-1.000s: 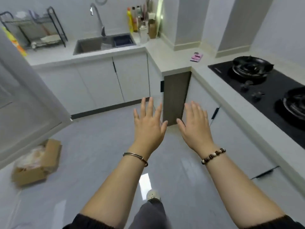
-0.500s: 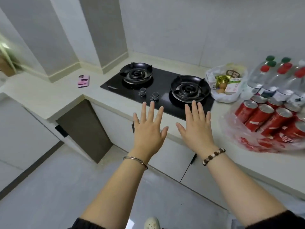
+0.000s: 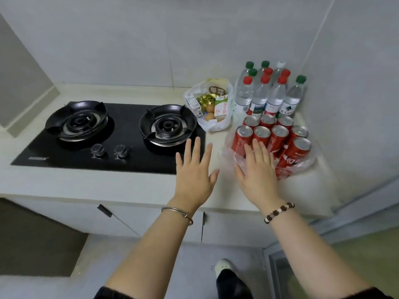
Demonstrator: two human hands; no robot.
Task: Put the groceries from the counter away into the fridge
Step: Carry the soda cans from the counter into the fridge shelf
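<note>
Several red soda cans [image 3: 280, 139] stand in clear plastic wrap on the right of the pale counter [image 3: 86, 184]. Behind them stand several water bottles [image 3: 267, 93] with red and green caps. To their left a white plastic bag [image 3: 212, 104] holds eggs, a milk carton and other packets. My left hand [image 3: 194, 171] hovers flat with fingers spread over the counter by the hob's right edge. My right hand [image 3: 257, 171] is also spread and empty, in front of the nearest cans and covering part of their wrap.
A black two-burner gas hob [image 3: 108, 134] with two knobs fills the counter's left side. White cabinet doors [image 3: 151, 221] run below. A grey wall [image 3: 356, 104] closes the right side. My foot [image 3: 224, 268] stands on the floor beneath.
The view has swung right from the sink corner, past the hob, to the groceries. Both hands stay spread and empty, now nearer the cans.
</note>
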